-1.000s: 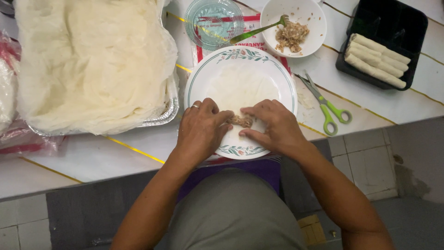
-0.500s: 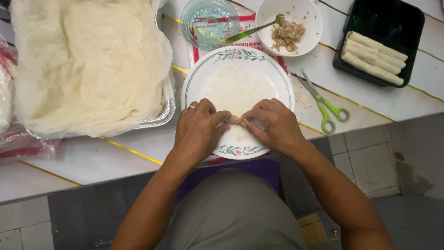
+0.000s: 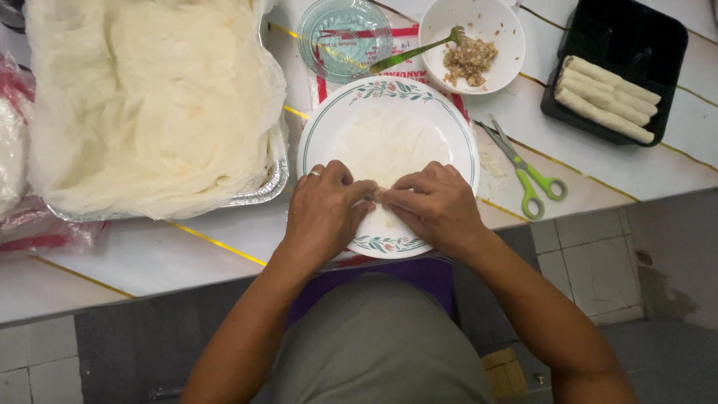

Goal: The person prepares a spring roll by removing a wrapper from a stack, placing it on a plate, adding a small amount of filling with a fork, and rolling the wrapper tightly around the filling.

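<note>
Pinching wrapper (image 3: 385,146) left-right, both hands, plate (image 3: 318,131)

I am in a home kitchen, seated at a white tiled desk (image 3: 224,247) with yellow grout lines. A flowered dinner plate (image 3: 329,127) sits before me, and a foil tray (image 3: 262,187) heaped with thin wrappers lies at ten o'clock. At one o'clock stands a white bowl (image 3: 508,30) of minced filling, with a black tray (image 3: 636,37) of finished rolls at two o'clock. Green-handled scissors (image 3: 535,183) lie at three o'clock, and grey floor tiles (image 3: 591,262) show below.
</note>
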